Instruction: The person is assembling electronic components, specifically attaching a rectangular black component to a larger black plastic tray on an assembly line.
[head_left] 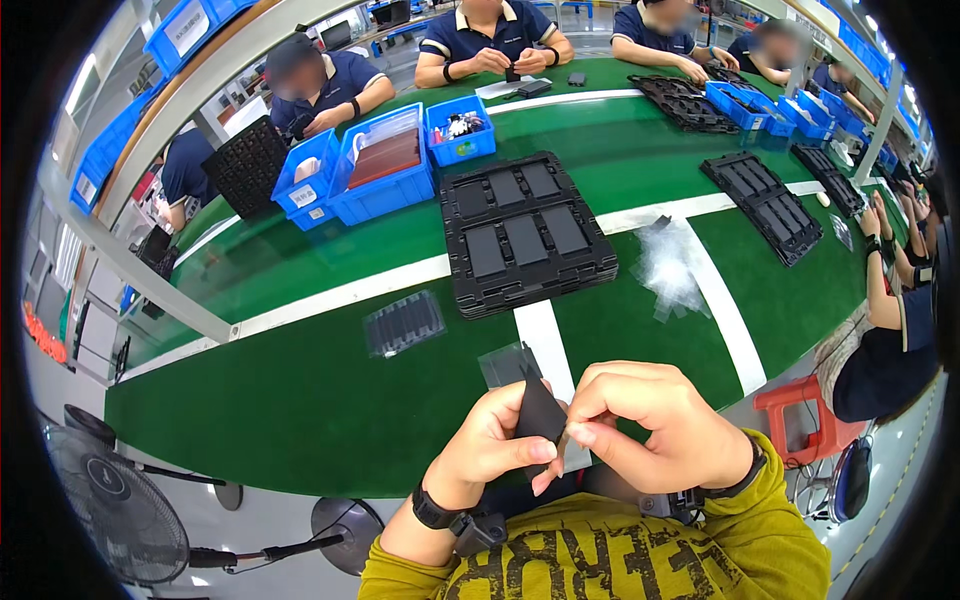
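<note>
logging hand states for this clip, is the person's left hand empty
No, the left hand holds a flat black piece between its thumb and fingers.

Tray stack (pixel 540 288) blocks ahead (table (pixel 240 410) free leftward)

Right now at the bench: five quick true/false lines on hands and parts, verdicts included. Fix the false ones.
1. The left hand holds a thin black piece. True.
2. The right hand is far from that piece. False: the right hand has its fingertips by the piece's edge; whether they grip it is unclear.
3. The black tray stack has flat black pieces in its top tray. True.
4. The clear film pile is left of the tray stack. False: the clear film pile is to its right.
5. A red stool stands to the right of the right hand. True.
</note>
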